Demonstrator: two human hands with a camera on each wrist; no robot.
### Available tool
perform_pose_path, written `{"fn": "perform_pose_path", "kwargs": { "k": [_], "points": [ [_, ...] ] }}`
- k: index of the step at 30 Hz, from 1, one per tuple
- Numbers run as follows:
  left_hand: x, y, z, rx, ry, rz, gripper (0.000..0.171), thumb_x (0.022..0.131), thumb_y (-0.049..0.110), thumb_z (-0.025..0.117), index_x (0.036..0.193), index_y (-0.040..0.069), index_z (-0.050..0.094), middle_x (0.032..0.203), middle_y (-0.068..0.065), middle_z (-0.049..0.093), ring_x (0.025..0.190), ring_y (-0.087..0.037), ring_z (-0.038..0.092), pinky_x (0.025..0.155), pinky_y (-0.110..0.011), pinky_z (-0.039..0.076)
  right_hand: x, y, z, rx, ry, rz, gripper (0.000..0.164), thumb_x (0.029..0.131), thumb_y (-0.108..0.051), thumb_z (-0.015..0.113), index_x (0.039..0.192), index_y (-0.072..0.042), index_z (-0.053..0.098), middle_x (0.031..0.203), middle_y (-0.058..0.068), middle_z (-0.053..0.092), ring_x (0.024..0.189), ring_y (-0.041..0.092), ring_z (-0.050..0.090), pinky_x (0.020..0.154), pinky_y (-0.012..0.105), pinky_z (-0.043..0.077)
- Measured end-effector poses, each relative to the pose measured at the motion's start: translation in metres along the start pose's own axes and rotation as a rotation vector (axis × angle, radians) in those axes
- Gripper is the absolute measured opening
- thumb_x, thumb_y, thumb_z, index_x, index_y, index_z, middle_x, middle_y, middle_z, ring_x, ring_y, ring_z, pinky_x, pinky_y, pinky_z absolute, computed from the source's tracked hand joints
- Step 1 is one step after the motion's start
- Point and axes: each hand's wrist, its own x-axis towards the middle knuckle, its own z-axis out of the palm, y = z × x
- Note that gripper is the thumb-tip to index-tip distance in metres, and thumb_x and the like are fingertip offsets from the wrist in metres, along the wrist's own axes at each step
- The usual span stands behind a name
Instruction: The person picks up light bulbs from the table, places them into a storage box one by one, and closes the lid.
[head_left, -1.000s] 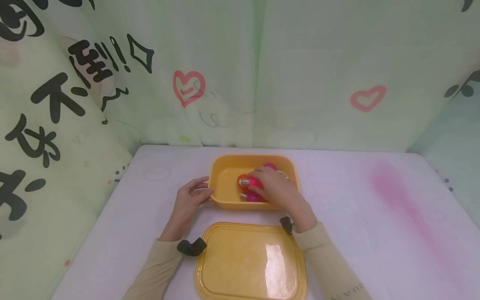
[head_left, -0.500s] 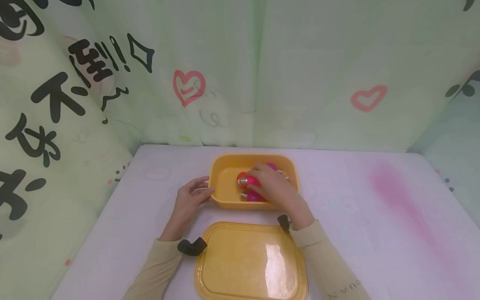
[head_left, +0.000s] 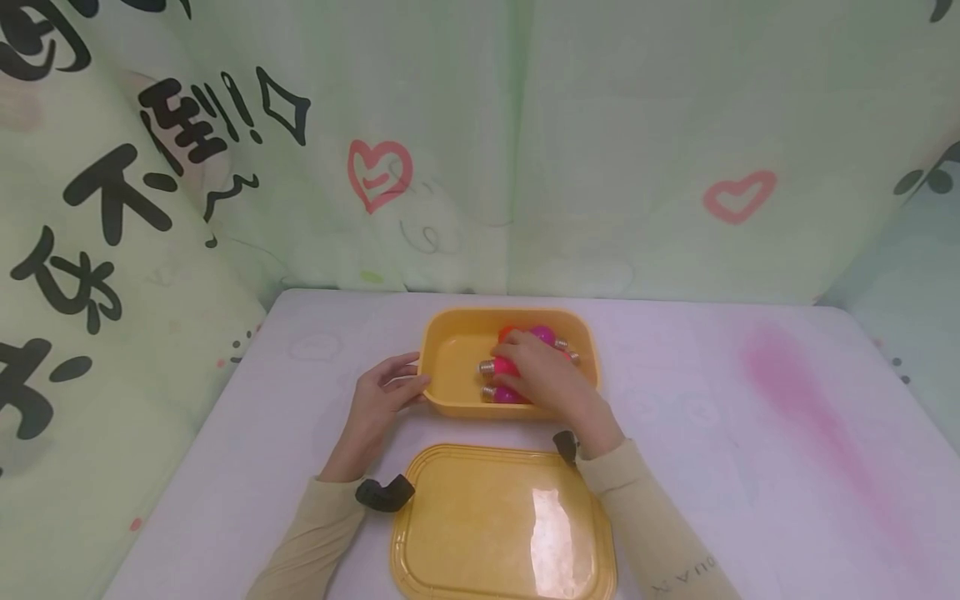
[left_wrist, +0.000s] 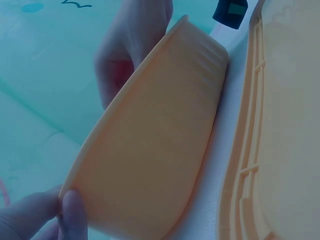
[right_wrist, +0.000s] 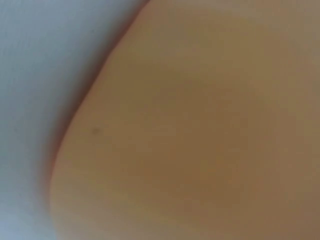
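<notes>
A yellow plastic box (head_left: 453,367) with colourful light bulbs in its right half stands on the table. My left hand (head_left: 378,408) pinches the box's left rim between thumb and fingers; the left wrist view shows the thumb (left_wrist: 74,215) against the outer wall. Inside the box, my right hand (head_left: 551,375) grips a pink light bulb (head_left: 505,367), its metal base pointing left. A purple bulb (head_left: 508,395) lies in front of it, beneath the thumb. At the back are an orange-red bulb (head_left: 507,332), partly covered by the fingers, and another purple bulb (head_left: 543,335).
A yellow lid (head_left: 480,525) lies flat on the white table (head_left: 712,433), nearer than the box and under the right sleeve. Green printed curtain (head_left: 615,150) encloses the back and sides. Blurred yellow plastic (right_wrist: 190,130) fills most of the right wrist view.
The orange-red bulb has shifted back and right, towards the rear wall of the box. My right hand moved only slightly with the pink bulb. The left hand stayed on the rim.
</notes>
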Motion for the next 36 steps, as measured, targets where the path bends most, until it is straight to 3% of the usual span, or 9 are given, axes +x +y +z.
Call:
{"fn": "perform_pose_path", "kwargs": {
  "k": [24, 32, 36],
  "points": [
    [0.0, 0.002, 0.001, -0.008, -0.012, 0.007, 0.047, 0.09, 0.005, 0.072, 0.135, 0.002, 0.057, 0.123, -0.022, 0.058, 0.098, -0.02, 0.066, 0.079, -0.028, 0.061, 0.002, 0.004, 0.003, 0.002, -0.022, -0.013, 0.03, 0.094, -0.031, 0.07, 0.112, -0.007, 0.069, 0.107, 0.005, 0.064, 0.1, 0.019, 0.059, 0.095, 0.034, 0.056],
    [0.002, 0.0, -0.001, -0.003, -0.018, 0.005, 0.047, 0.089, 0.007, 0.074, 0.134, 0.004, 0.058, 0.122, -0.02, 0.059, 0.097, -0.017, 0.066, 0.08, -0.029, 0.061, -0.002, 0.005, -0.004, -0.022, -0.03, 0.02, 0.04, 0.094, -0.032, 0.069, 0.125, -0.009, 0.065, 0.122, 0.006, 0.063, 0.115, 0.023, 0.058, 0.101, 0.04, 0.053],
    [0.002, 0.0, -0.003, 0.008, -0.024, 0.003, 0.048, 0.089, 0.009, 0.074, 0.134, 0.004, 0.058, 0.124, -0.022, 0.059, 0.1, -0.018, 0.067, 0.083, -0.031, 0.061, -0.005, 0.005, -0.008, -0.041, -0.031, 0.005, 0.041, 0.093, -0.031, 0.07, 0.127, -0.008, 0.064, 0.124, 0.007, 0.063, 0.116, 0.024, 0.057, 0.101, 0.04, 0.053]
  ]
}}
